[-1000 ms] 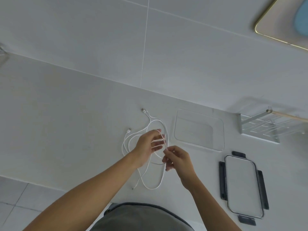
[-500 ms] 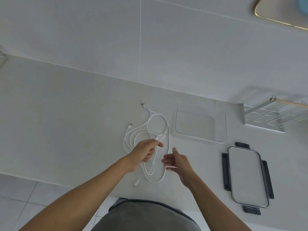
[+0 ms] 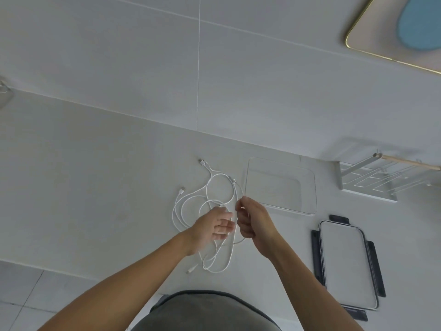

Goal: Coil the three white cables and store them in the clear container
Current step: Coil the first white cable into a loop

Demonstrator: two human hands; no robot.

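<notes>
Two hands are working over the tangle of white cables point(image 3: 210, 211) on the counter point(image 3: 95, 187). The right hand point(image 3: 253, 219) is pinching one strand between thumb and fingertips and lifting it clear of the pile. The left hand point(image 3: 212, 226) is blurred over the loops beside it; its fingers are lying fairly straight against the strands, though whether it is gripping any of them I cannot tell. The cables are lying loose and overlapped, plugs pointing away, just left of the clear container point(image 3: 281, 187), which is sitting empty. Its lid point(image 3: 346, 266), with dark clips, is lying nearer the person on the right, and a wire rack point(image 3: 367, 180) is standing against the wall.

The risk, as I judge it, is that pulling this strand while the others are crossing it could drag the whole bundle or tighten a knot.

Compared with half a second earlier, the right hand has closed on the strand and risen towards the container, and the left hand has moved further over the loops.
</notes>
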